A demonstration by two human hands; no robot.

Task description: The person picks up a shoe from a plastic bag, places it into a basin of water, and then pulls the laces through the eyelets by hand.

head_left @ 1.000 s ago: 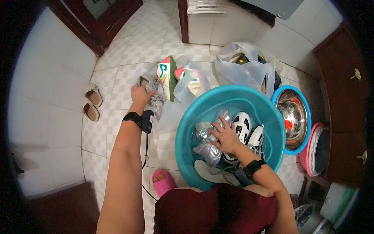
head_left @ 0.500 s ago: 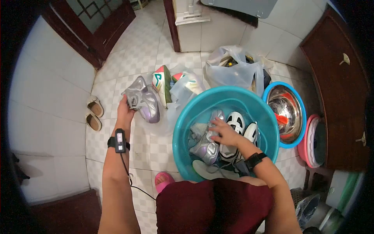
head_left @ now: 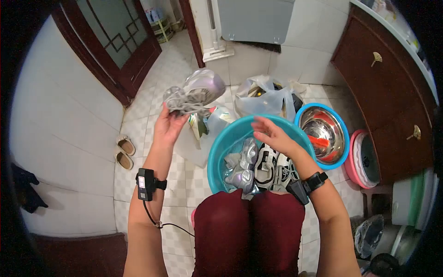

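My left hand [head_left: 168, 127] is closed on a silver and purple sneaker [head_left: 207, 87] with grey laces, lifted and tilted above the floor at the left. Fingers apart and holding nothing, my right hand [head_left: 275, 135] hovers over the teal basin [head_left: 212, 161]. Inside that basin lie a matching silver and purple sneaker [head_left: 242, 177] and a pair of black and white sneakers [head_left: 266, 167]. White and green shoes [head_left: 198, 129] on clear plastic sit beyond my left hand, partly hidden by the raised sneaker.
A plastic bag [head_left: 262, 104] with dark contents stands behind the basin. To the right are a blue-rimmed basin [head_left: 344, 138] holding a steel bowl and an orange-red item, a pink basin [head_left: 347, 166] and a brown cabinet [head_left: 383, 97]. Beige flat shoes [head_left: 123, 160] lie by the left wall.
My left hand has raised the sneaker and turned it, moving it forward and to the right. My right hand has lifted off the sneaker in the basin. The view has shifted.
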